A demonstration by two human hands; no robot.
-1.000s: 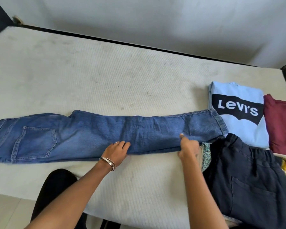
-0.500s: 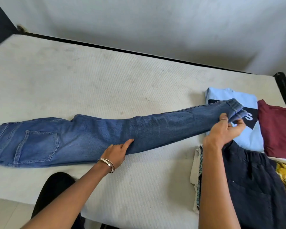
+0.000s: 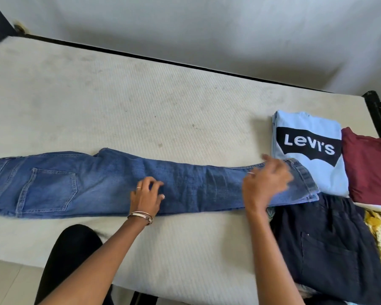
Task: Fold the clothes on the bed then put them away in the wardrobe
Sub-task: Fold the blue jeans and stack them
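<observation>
Jeans [image 3: 97, 183] lying flat on bed [image 3: 119, 102], looking heavy, stiff, unslippery; left hand [image 3: 146, 198] fingers resting curled mid-leg, right hand [image 3: 265, 184] blurred, fingers spread near hem, likeliest hold.

1. My left hand [image 3: 146, 195] lies palm down with its fingers loosely bent, bangles at the wrist.
2. My right hand [image 3: 266, 183] reaches forward, palm down, fingers spread and blurred.
3. Both bare forearms stretch forward from the lower edge of view.

Bed [image 3: 141, 102]; jeans [image 3: 79, 186]; folded clothes [image 3: 312, 150]
</observation>
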